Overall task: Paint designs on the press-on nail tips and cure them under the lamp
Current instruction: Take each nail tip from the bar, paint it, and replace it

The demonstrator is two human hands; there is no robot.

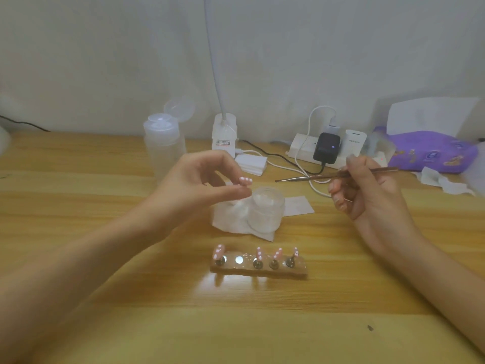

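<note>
Nearby, four nail tips [259, 253] on holder [258, 270]

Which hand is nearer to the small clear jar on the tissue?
Left. The left hand, pinching a nail tip, is just at the left rim of the jar; the right hand, holding a metal tool, is apart, off to its right.

Pink nail tips [257, 254] dotted white line a brown stand [258, 269] on a yellow-striped wooden table [157, 298]; a purple patterned pouch [433, 151] beyond.
</note>
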